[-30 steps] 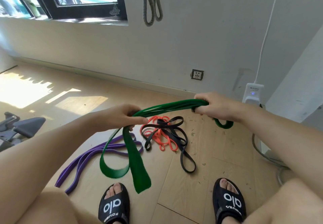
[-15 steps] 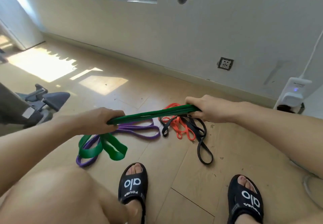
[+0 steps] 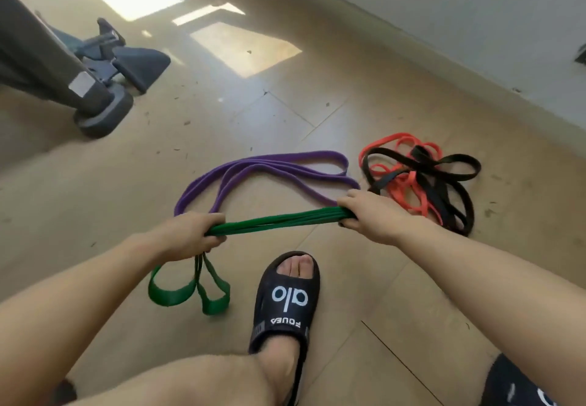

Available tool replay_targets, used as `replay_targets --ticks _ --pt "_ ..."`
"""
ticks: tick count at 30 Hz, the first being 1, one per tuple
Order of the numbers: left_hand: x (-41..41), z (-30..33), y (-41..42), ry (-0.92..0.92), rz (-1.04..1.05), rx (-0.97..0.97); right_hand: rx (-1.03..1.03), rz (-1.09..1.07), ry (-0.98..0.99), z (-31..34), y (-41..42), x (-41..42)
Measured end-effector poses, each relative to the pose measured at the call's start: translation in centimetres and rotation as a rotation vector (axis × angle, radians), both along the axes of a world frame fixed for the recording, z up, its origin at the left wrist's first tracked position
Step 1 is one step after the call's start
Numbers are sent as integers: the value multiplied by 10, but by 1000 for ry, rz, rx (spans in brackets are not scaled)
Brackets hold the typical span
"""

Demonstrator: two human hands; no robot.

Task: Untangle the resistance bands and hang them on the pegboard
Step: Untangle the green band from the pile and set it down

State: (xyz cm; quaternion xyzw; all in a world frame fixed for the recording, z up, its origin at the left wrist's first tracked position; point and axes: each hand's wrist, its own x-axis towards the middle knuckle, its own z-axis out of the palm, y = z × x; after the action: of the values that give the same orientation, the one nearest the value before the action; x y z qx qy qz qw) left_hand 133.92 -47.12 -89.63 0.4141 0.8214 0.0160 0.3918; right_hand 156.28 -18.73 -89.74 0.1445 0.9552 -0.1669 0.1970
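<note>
the green band [image 3: 279,220] is now being held gathered into a tight multi-strand bundle, stretched taut between the left hand [image 3: 190,236] and the right hand [image 3: 367,215], where a second ago it was being held in a loose arc with long loops trailing to the floor; only two short loops are now hanging below the left hand, whose fingers are being kept clenched round one end of the bundle, the right hand's fingers round the other; the band is judged as being folded ready for hanging, while the purple band [image 3: 253,171] is lying separate on the floor and the red band [image 3: 402,190] and black band [image 3: 444,183] are lying knotted together by the wall, the pegboard being out of view
</note>
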Motion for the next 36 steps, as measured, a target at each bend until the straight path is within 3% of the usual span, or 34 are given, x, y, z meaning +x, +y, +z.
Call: replay_targets --ticks 9,16,26,31,36 --pt "-13 -110 -25 181 192 -82 206 73 -138 -106 6 -21" --pt "9 -123 -17 544 146 16 246 60 -25 -120 15 -12" --pt "26 -115 -15 526 109 -68 298 127 -13 -117 -34 -31" --pt "11 -113 -20 526 84 -34 341 96 146 -123 -28 -42" --pt "-7 -111 -25 596 75 -23 294 18 79 -113 -23 -53"
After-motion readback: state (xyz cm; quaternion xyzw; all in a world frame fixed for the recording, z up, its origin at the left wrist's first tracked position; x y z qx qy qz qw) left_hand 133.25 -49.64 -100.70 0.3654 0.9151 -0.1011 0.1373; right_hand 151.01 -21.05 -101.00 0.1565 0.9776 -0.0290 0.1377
